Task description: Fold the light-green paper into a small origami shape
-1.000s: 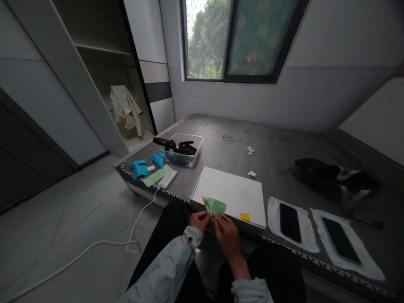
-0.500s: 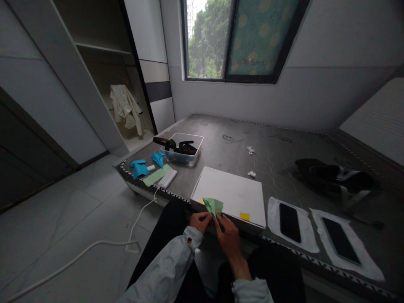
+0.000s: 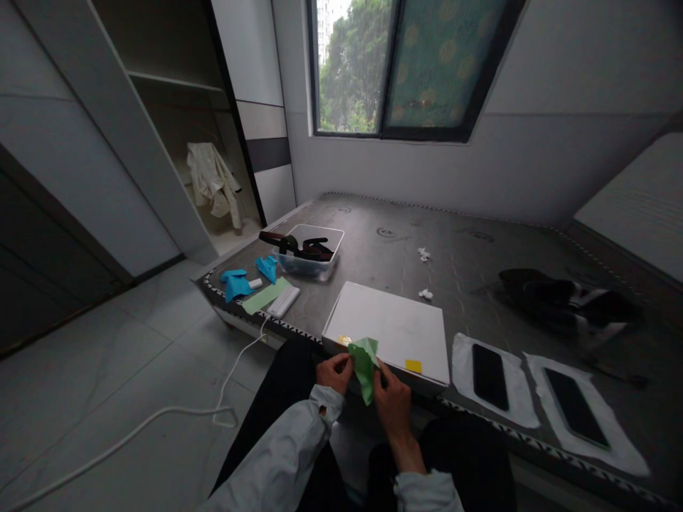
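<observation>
A folded piece of green paper (image 3: 365, 363) is held between my two hands, over the near edge of a white box (image 3: 389, 320). My left hand (image 3: 335, 372) pinches its left side with the fingertips. On the opposite side, my right hand (image 3: 392, 398) grips the paper between thumb and fingers. The paper has creases, and a pointed part hangs down between the hands. One yellow sticker (image 3: 413, 366) lies on the box's near right edge; another yellow patch (image 3: 344, 340) shows by the left corner, just behind the paper.
Left of the box lie a white power strip (image 3: 284, 302), a flat green sheet (image 3: 261, 297) and blue folded papers (image 3: 235, 286). Behind them stands a clear plastic bin (image 3: 309, 269) with dark straps. Two phones (image 3: 489, 377) rest on white wrappings at right. Crumpled white bits (image 3: 425, 294) lie beyond the box.
The green paper has opened out and now has a point hanging downward. My hands have moved slightly apart, the left one leftward and the right one rightward.
</observation>
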{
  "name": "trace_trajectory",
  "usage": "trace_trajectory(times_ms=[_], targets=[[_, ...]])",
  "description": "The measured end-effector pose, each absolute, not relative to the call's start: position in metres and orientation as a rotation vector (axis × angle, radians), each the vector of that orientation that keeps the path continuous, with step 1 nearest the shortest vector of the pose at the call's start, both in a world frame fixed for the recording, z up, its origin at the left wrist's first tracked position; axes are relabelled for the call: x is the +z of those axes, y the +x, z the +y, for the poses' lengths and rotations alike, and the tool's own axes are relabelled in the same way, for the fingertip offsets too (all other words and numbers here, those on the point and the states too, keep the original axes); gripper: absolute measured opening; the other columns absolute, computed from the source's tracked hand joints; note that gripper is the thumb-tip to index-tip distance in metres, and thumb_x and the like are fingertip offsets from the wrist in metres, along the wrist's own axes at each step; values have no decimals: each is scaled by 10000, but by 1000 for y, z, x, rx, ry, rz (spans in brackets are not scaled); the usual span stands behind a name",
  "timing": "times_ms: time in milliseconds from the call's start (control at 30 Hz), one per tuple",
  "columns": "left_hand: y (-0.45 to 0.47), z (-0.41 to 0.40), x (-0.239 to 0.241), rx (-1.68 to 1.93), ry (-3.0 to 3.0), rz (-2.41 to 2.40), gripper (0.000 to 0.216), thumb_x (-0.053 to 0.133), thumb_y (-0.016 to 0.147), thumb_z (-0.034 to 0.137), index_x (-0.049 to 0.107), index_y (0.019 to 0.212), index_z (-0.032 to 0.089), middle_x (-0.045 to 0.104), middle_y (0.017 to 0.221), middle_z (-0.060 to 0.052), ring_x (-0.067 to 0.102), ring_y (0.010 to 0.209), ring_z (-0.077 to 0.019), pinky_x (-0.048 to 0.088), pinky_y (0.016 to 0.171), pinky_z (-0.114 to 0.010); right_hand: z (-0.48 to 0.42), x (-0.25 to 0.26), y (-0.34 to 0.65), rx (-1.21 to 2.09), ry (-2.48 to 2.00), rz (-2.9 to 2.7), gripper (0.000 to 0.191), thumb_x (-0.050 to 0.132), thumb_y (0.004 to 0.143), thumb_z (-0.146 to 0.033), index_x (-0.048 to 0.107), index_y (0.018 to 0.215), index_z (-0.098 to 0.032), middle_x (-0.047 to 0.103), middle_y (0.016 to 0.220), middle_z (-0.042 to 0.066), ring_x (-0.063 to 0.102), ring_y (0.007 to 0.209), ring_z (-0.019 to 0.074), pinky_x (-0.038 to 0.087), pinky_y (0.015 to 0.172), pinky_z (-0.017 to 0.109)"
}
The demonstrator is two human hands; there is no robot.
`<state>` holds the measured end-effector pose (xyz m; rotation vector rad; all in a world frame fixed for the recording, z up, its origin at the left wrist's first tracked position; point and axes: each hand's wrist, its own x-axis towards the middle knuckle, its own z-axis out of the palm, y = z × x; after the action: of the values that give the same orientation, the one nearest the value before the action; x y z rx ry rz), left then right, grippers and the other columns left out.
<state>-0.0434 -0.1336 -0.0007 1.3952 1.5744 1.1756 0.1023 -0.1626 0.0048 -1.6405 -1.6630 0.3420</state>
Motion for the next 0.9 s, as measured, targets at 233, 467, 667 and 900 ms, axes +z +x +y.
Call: trace_trajectory(times_ms=[233,467,667,900], targets=[[-44,-131,-1,1062,1403,1650,223,667,704,330,758,788,145,739,652,-62,685,627,-213,524,599,-261,-163,6,101,429,-1474,-1735,353,430,892,-296,703,1083,-181,745,995,93,715,888,234,550,814,311],[-54,-130,5,1193,1293,1522,342,598,714,116,748,1013,186,748,1022,-76,694,970,-244,540,821,-298,-163,12,111,358,-1709,-1455,338,444,846,-311,686,1060,-211,748,946,76,717,805,242,539,727,312],[-47,-136,12,1213,1346,1403,387,582,667,20,762,955,206,753,991,-65,714,924,-225,560,843,-300,-164,20,110,633,-1567,-1415,519,456,673,-157,603,1168,-204,749,919,49,702,774,219,524,662,274],[-46,-133,9,1231,1282,1357,303,569,669,69,781,856,177,758,971,-85,705,942,-222,535,898,-331,-160,17,119,728,-1503,-1271,588,392,492,-142,703,989,-184,739,919,54,672,781,236,517,654,283]])
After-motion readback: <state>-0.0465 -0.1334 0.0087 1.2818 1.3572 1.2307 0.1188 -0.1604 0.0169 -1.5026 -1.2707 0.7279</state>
